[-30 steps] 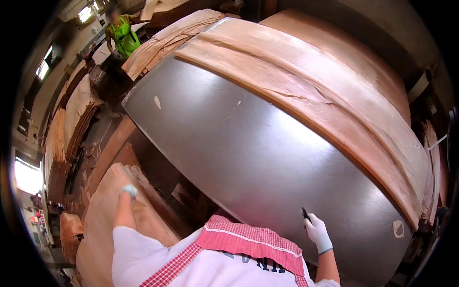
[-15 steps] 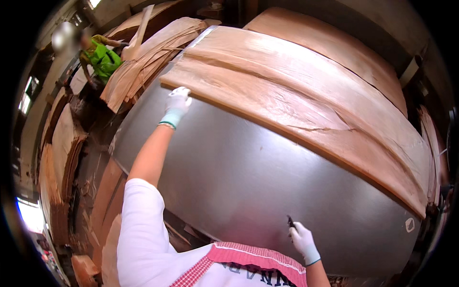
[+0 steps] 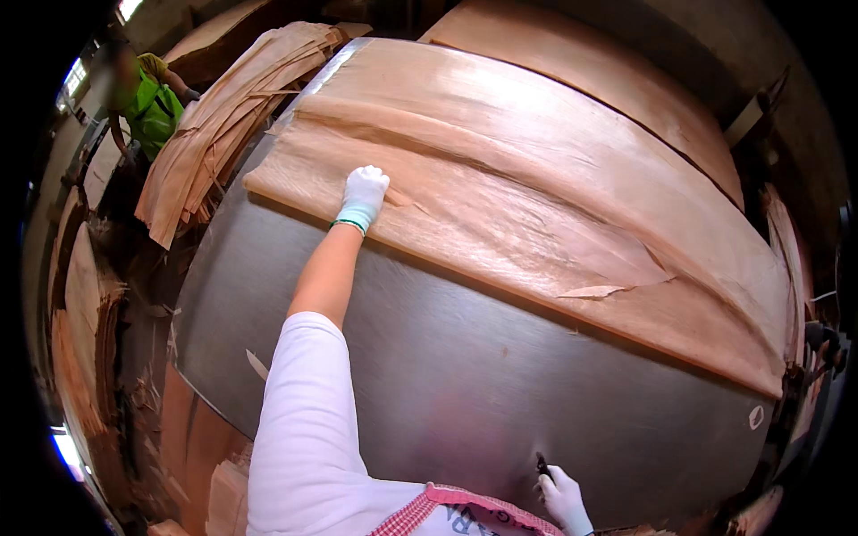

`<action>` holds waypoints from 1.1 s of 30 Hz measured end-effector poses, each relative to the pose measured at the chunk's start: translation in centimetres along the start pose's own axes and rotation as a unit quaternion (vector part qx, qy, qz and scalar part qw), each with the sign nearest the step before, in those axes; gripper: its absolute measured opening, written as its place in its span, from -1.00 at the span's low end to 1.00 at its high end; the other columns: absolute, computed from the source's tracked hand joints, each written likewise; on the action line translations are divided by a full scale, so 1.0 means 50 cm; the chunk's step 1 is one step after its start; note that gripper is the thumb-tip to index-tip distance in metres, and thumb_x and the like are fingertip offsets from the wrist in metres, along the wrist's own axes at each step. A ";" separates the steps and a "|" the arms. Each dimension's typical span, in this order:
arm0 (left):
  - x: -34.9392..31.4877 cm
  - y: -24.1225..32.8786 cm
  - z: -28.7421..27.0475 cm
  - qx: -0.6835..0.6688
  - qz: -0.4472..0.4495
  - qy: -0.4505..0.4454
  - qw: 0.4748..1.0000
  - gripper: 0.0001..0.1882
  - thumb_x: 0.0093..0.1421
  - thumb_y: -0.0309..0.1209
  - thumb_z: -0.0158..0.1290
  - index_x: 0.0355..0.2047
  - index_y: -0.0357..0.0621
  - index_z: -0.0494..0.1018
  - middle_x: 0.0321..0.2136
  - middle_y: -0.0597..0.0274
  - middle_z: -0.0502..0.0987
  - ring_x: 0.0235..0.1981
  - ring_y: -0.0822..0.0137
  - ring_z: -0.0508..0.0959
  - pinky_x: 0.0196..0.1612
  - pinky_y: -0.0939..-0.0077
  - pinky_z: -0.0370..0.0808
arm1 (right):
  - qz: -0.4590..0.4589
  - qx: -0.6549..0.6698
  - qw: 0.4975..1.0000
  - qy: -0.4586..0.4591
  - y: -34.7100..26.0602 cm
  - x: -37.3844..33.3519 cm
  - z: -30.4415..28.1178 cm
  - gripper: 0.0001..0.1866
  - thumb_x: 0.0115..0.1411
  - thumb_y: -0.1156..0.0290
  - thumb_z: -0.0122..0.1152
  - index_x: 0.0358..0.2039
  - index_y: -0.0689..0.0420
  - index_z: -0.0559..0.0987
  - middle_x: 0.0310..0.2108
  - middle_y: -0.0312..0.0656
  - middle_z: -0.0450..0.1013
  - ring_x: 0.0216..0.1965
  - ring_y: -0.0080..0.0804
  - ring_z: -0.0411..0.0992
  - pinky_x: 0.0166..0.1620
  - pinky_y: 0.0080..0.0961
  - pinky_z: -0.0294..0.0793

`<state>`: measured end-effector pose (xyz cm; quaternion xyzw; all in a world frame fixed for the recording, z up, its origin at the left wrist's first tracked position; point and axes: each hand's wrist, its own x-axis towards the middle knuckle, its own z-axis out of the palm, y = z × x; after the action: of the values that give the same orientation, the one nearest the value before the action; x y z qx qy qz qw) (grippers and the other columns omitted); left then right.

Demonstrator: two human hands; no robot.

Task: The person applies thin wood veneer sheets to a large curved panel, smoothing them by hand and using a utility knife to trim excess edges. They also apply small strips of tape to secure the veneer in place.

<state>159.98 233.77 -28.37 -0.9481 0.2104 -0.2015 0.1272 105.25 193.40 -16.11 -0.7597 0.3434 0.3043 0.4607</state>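
My left hand (image 3: 365,190), in a white glove, is closed in a fist over the near part of a thin wood veneer sheet (image 3: 500,214). Its fingertips are hidden, so I cannot make out what they pinch; a small darker flap shows beside it. The veneer is wrinkled, with a long raised fold and a torn split toward the right. It lies on a smooth grey metal tabletop (image 3: 411,348). Low in the view, my gloved right hand (image 3: 561,498) grips a small black tool (image 3: 542,464), its kind unclear, over the metal near my apron.
Loose veneer sheets (image 3: 223,112) are heaped beyond the table's left end, where a person in green (image 3: 152,112) stands. Another veneer stack (image 3: 590,67) lies behind the table. More stacked sheets (image 3: 85,295) stand at the far left. A small veneer scrap (image 3: 257,364) lies near the table's left edge.
My left hand has moved right from the veneer's left corner, onto the sheet, and is now a fist. The view has shifted; my right hand still holds the black tool.
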 end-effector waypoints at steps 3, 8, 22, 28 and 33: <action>0.007 -0.013 0.031 0.000 -0.101 0.016 0.995 -0.93 0.18 -0.38 -0.01 -0.36 0.07 0.48 -0.45 0.26 0.54 -0.33 0.21 0.59 -0.27 0.27 0.53 | -0.004 -0.038 0.999 0.010 0.004 0.025 0.003 -0.78 0.29 0.39 0.01 -0.14 0.21 0.53 -0.54 -0.25 0.51 -0.57 -0.60 0.42 -0.46 -0.56 0.43; 0.065 -0.067 -0.052 -0.170 -0.338 0.194 0.905 -0.97 0.27 -0.44 -0.02 -0.30 -0.01 0.42 -0.41 0.19 0.56 -0.31 0.13 0.58 -0.26 0.27 0.53 | -0.006 -0.063 0.998 0.012 -0.040 0.014 0.022 -0.76 0.29 0.37 0.02 -0.14 0.21 0.53 -0.54 -0.21 0.52 -0.58 -0.53 0.44 -0.44 -0.52 0.45; -0.431 0.622 -0.655 -0.643 0.407 0.056 0.646 -0.66 -0.09 -0.44 0.21 -0.22 -0.07 0.55 -0.23 0.24 0.57 -0.23 0.16 0.58 -0.19 0.29 0.52 | -0.069 0.504 0.855 -0.101 -0.042 -0.057 0.021 -0.74 0.41 0.13 -0.02 -0.20 0.04 0.51 -0.56 -0.52 0.29 -0.64 -0.77 0.14 -0.58 -0.75 0.10; -0.545 0.715 -0.741 -0.621 0.384 -0.016 0.684 -0.65 -0.05 -0.56 0.18 -0.17 -0.14 0.53 -0.15 0.17 0.56 -0.06 0.10 0.54 -0.01 0.23 0.46 | -0.097 0.456 0.885 0.002 0.125 -0.080 0.017 -0.77 0.35 0.15 0.09 -0.24 0.04 0.51 -0.52 -0.51 0.34 -0.58 -0.79 0.21 -0.54 -0.74 0.17; -0.608 0.800 -0.786 -0.603 0.307 -0.056 0.734 -0.71 0.07 -0.62 0.12 -0.15 -0.19 0.53 -0.14 0.07 0.55 -0.06 0.05 0.53 0.01 0.23 0.45 | -0.088 0.559 0.818 0.104 0.338 -0.148 -0.082 -0.77 0.33 0.17 0.11 -0.23 0.07 0.52 -0.39 -0.37 0.52 -0.59 -0.77 0.24 -0.52 -0.76 0.21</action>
<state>103.70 206.13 -16.57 -0.7197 0.5600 0.0713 -0.4041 88.03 185.73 -17.05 -0.4261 0.4323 -0.0623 0.7923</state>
